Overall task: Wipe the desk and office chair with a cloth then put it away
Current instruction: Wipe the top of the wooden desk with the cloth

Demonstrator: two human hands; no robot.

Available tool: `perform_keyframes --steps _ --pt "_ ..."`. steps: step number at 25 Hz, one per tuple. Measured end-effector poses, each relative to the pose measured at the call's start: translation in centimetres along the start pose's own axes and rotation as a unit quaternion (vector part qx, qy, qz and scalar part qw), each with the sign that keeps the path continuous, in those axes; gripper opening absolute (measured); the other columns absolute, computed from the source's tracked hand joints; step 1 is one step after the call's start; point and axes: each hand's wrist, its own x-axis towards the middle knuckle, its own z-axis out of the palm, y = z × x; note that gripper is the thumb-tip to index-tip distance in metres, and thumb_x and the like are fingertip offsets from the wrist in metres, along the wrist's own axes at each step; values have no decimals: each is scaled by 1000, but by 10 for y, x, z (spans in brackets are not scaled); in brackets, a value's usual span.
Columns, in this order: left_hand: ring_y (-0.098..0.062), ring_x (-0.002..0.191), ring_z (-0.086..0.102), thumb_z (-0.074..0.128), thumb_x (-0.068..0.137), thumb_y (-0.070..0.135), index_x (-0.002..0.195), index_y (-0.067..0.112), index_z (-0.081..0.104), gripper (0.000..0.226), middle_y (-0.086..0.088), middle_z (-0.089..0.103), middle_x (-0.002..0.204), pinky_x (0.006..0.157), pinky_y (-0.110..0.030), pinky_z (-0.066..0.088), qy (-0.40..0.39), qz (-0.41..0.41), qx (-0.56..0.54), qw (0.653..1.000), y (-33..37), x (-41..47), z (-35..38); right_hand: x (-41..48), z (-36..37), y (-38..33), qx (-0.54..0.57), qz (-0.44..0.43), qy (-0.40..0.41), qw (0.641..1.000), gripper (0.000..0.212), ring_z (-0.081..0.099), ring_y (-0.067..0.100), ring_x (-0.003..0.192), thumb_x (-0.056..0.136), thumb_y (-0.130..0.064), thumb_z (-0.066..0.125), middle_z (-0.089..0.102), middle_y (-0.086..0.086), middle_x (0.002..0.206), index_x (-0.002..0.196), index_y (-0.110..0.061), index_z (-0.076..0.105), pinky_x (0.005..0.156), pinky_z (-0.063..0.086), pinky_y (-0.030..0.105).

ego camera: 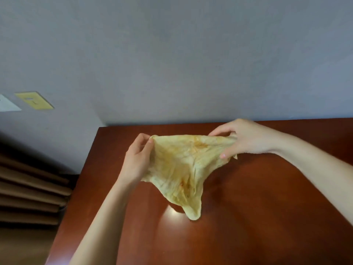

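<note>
A pale yellow cloth with orange stains hangs spread above the reddish-brown wooden desk. My left hand pinches its left top corner between thumb and fingers. My right hand grips the right top corner. The cloth is stretched between both hands, and its lower tip droops down to just above or onto the glossy desk top; I cannot tell which. No office chair is in sight.
The desk stands against a grey-blue wall. Its left edge drops off toward brown pleated curtains. A yellow outlet plate and a white plate sit on the wall at the left.
</note>
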Motion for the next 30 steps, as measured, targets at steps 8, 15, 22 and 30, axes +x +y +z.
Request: perform_keyframes --steps 8,15,22,30 --pt "-6 82 66 67 81 43 84 34 68 9 10 72 85 72 -23 49 -287 -58 198 935 -42 23 -155 38 96 -87 -108 50 -72 990 18 59 15 61 77 -37 70 70 1 71 63 -25 71 56 47 30" --pt "-19 106 55 68 84 30 111 17 64 30 0 58 110 87 -24 39 -155 25 248 956 -106 7 -108 1 167 -74 63 152 -27 986 36 37 9 51 87 -31 63 43 -6 54 59 -9 56 50 29 23" --pt "-34 102 55 60 84 19 108 5 60 28 -8 62 100 80 -34 46 -155 -211 106 959 -156 -67 -40 -25 189 -62 71 176 -2 982 33 39 8 50 85 -30 65 44 -6 55 63 -8 53 48 31 20" --pt "-19 82 63 60 86 8 102 17 56 19 0 64 91 75 -34 54 13 -178 -3 984 -131 -66 -51 -26 180 -51 264 183 150 935 39 62 8 104 78 0 71 69 -5 110 112 -18 68 93 49 29"
